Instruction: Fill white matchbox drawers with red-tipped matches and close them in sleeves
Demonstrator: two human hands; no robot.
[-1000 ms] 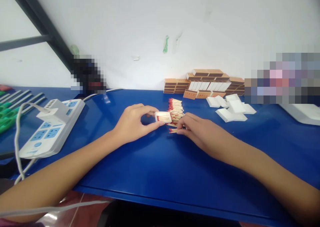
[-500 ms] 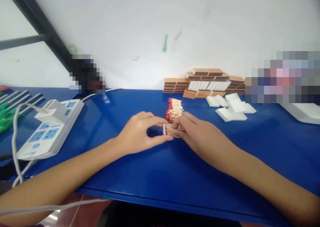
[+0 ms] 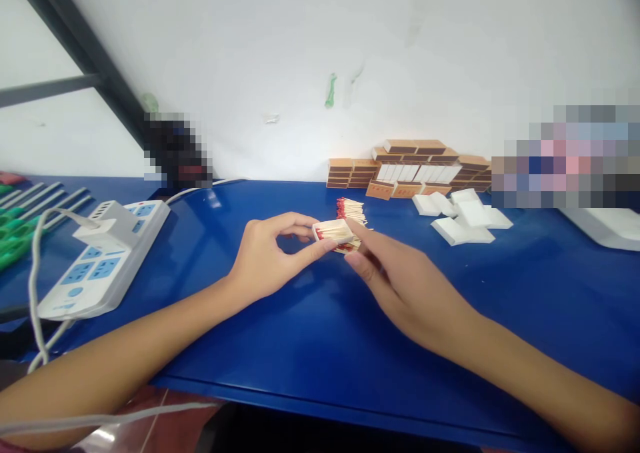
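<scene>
A white matchbox tray (image 3: 349, 232) filled with red-tipped matches (image 3: 330, 230) is gripped at its left end by my left hand (image 3: 273, 250), thumb in front and fingers behind. The tray is raised and tilted over the blue table. My right hand (image 3: 400, 270) is at the tray's right end, with its thumb apart from the fingers. Its fingertips are partly hidden behind the tray corner, where they seem to touch it. Directly behind lies a loose pile of matches (image 3: 354, 209), partly covered by the tray and my right hand.
Stacked brown matchboxes (image 3: 415, 154) stand against the wall, with white trays (image 3: 470, 213) lying in front of them. A white power strip (image 3: 100, 266) with a plugged-in adapter and cable sits at left, beside green-handled tools (image 3: 20, 233). The blue table's (image 3: 310, 366) front edge is near me.
The tray has been lifted and tipped up, shifting slightly left and away from me. My right fingers have moved off the matches inside to the tray's right end.
</scene>
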